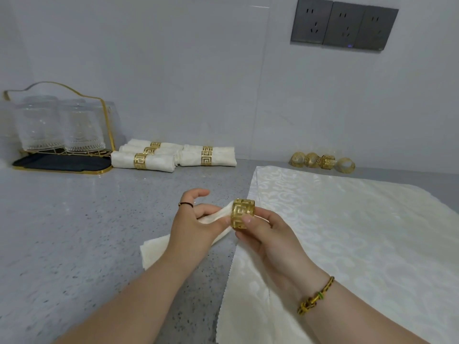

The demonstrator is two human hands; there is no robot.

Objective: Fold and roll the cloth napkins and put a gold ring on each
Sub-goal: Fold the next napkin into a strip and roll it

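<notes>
My left hand (196,224) grips a rolled cream napkin (159,252) near its upper end, lifted off the grey counter. My right hand (263,234) pinches a gold ring (243,214) with a key pattern; the napkin's tip sits inside the ring. Several finished rolled napkins (173,156) with gold rings lie at the back by the wall. Several loose gold rings (323,161) stand at the back right. Flat cream napkins (347,232) lie spread on the right.
A gold wire rack (62,135) with upturned glasses stands on a dark tray at the back left. The grey speckled counter (74,232) stretches to the left. Dark wall sockets (344,24) sit high on the tiled wall.
</notes>
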